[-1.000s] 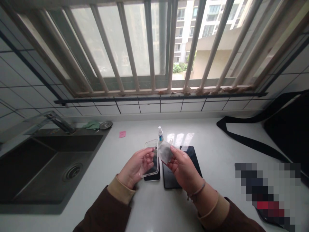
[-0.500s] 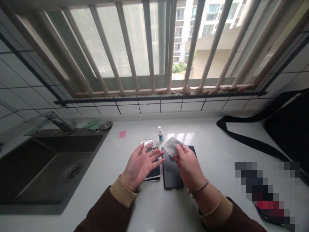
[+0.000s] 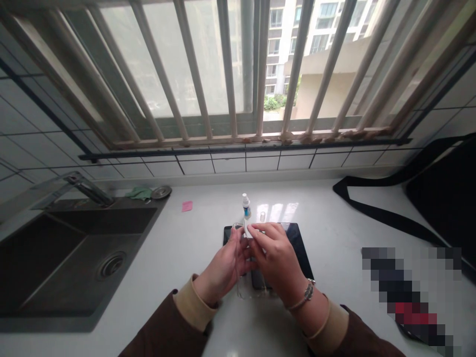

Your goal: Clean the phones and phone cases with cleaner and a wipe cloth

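Observation:
My left hand [image 3: 223, 265] is closed on a clear case [image 3: 263, 216], which stands tilted above the worktop. My right hand [image 3: 278, 258] presses a pale cloth [image 3: 248, 229] against the case; its fingers hide most of the cloth. Below both hands lies a black tablet-like device [image 3: 302, 250], partly covered by them. A smaller dark device [image 3: 228, 232] shows behind my left fingers. Just beyond the hands stands a small white-capped bottle [image 3: 246, 206].
A sink [image 3: 89, 263] with a faucet [image 3: 89, 188] is at the left. Near it are a green cloth [image 3: 139, 193], a metal strainer [image 3: 161, 192] and a pink note [image 3: 187, 206]. A black strap [image 3: 383, 213] and a blurred object [image 3: 409, 297] lie at the right.
My left hand has turned from open, palm up, to a grip on the clear case, which is now raised. My right hand has brought the cloth left against it.

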Available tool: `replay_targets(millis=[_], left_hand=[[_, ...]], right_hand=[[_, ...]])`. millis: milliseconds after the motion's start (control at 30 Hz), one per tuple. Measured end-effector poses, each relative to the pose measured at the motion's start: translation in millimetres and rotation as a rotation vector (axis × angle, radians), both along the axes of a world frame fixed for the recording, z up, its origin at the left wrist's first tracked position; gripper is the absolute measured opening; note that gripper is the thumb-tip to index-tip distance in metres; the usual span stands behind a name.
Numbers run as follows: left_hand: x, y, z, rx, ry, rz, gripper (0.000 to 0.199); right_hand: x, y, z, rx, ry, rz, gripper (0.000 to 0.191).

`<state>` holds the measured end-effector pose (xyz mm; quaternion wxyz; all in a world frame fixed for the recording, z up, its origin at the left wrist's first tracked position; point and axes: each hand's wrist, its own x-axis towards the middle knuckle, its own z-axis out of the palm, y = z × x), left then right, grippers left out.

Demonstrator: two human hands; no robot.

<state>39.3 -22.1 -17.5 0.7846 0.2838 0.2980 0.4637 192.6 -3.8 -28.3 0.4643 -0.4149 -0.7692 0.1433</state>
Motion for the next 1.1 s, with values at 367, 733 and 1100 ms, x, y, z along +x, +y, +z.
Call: replay_targets(millis=[367,733,1100], left_hand=[[2.0,-1.1,-9.4,-0.067,0.008,-0.018,0.062],[-6.3,2.4,-2.4,-0.119,0.007,0.064,0.061],[-17.5,15.0,1.2,-0.086,0.109,0.241,0.065]], right_hand=[[-9.8,-5.1,-0.8,-0.030,0.012,0.077,0.037],[-11.7,-8.2,3.4,0.026,0.006,0.230,0.036],[-11.9,-21.4,18.8,0.060,-0.046,0.452,0.028]])
